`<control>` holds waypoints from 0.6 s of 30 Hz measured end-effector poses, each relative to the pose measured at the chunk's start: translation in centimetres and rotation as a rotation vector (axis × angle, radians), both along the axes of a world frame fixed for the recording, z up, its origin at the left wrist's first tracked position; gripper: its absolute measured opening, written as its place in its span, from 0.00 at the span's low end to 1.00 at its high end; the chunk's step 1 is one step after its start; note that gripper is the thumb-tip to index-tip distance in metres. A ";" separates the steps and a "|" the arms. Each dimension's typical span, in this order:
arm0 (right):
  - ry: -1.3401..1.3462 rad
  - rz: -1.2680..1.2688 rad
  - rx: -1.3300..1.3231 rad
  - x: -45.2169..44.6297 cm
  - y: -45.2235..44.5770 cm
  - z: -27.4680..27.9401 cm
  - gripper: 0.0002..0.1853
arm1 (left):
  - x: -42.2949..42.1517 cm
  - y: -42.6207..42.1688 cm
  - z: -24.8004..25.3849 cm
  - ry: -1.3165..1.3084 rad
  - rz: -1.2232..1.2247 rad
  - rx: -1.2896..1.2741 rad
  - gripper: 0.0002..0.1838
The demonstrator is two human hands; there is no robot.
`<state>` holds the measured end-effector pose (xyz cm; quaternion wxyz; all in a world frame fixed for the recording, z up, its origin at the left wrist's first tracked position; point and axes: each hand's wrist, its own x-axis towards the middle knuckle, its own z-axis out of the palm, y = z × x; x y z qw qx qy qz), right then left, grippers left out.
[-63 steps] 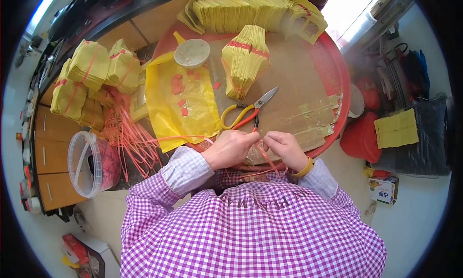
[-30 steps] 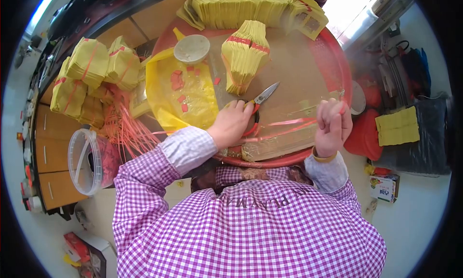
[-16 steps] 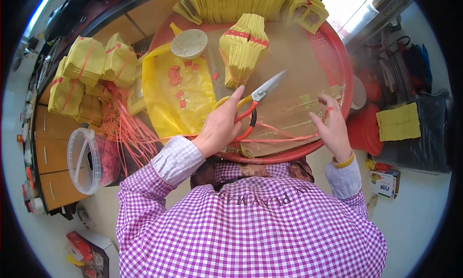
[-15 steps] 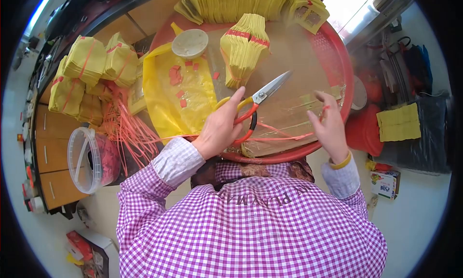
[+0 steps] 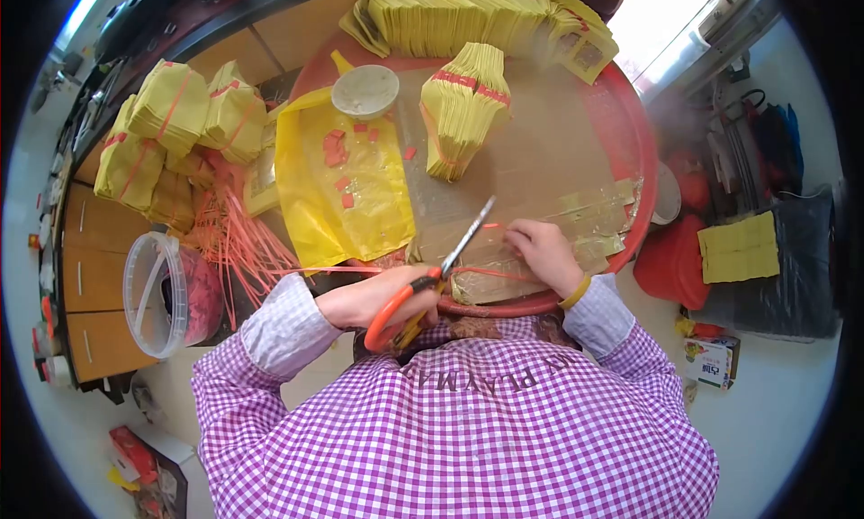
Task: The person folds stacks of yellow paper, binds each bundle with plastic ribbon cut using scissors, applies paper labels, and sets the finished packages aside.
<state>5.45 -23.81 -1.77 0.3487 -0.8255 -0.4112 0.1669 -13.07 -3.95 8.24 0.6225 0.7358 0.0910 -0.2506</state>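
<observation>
My left hand is closed on the scissors, whose red and yellow handles lie over its fingers and whose blades point up and to the right. My right hand pinches a pink strip over the front of the round red table. The strip runs leftward past my left hand. Beyond the blades stands a fanned yellow paper bundle with a red band. A yellow plastic sheet with small red pieces lies to the left, a pale bowl at its top edge.
Tied yellow paper stacks and a heap of pink strips are at the left, beside a clear plastic bucket. A long row of yellow paper lines the far edge. A red container stands at the right.
The scissors have come down and left with my left hand, now with their blades near the strip. My right hand has moved left and its fingers have closed on the strip.
</observation>
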 end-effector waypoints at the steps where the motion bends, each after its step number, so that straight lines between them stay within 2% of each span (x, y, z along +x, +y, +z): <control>1: 0.199 -0.077 0.010 0.1 -0.2 0.6 0.07 | 0.2 0.1 1.0 0.038 -0.089 0.050 0.09; 2: 0.396 -0.155 0.021 0.3 -0.3 1.3 0.08 | 0.4 0.2 1.5 0.075 -0.179 0.101 0.08; 3: 0.387 -0.157 0.025 0.4 -0.3 1.9 0.08 | 0.6 0.2 1.2 0.067 -0.181 0.105 0.08; 7: 0.371 -0.192 0.163 0.8 -0.6 4.5 0.12 | 1.0 0.1 -1.5 -0.250 -0.326 0.455 0.08; 12: 0.398 -0.159 0.234 -0.4 -0.8 5.7 0.12 | 2.3 -1.2 -0.7 -0.283 -0.347 0.623 0.09; 18: 0.457 -0.159 0.216 -1.5 -0.6 6.1 0.12 | 3.5 -1.7 -0.5 -0.291 -0.327 0.651 0.10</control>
